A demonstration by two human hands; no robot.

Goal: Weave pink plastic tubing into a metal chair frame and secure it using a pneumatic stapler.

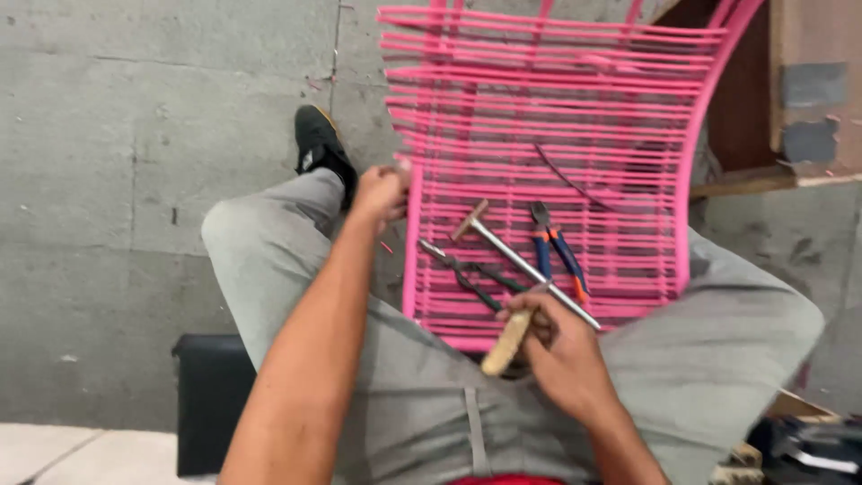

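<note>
Fingers (539, 310) of your right hand (561, 350) were curled shut around a tool handle (507, 341), pale and wooden, which stuck out below the fist toward your lap. Whether that handle belonged to the hammer (516, 260) could not be told; the hammer's metal shaft ran up and left from the same hand, its head (470, 218) resting on the pink cords of the chair frame (548, 117). Your left hand (382, 193) was closed at the frame's left edge, pinching or pulling something there; what it gripped was too small to make out. The frame lay tilted across your knees, its pink rail nearest your waist and its strung cords running crosswise. On those cords lay two pairs of pliers: a dark-handled pair (467, 274) just left of the hammer shaft, and a blue-and-orange pair (557, 251) just right of it, both close to your right hand. A loose dark wire (566, 180) curved over the cords above them. You sat in grey trousers (269, 260), a black shoe (319, 144) on the concrete floor (108, 180), with a black box (211, 395) under your left forearm.
</note>
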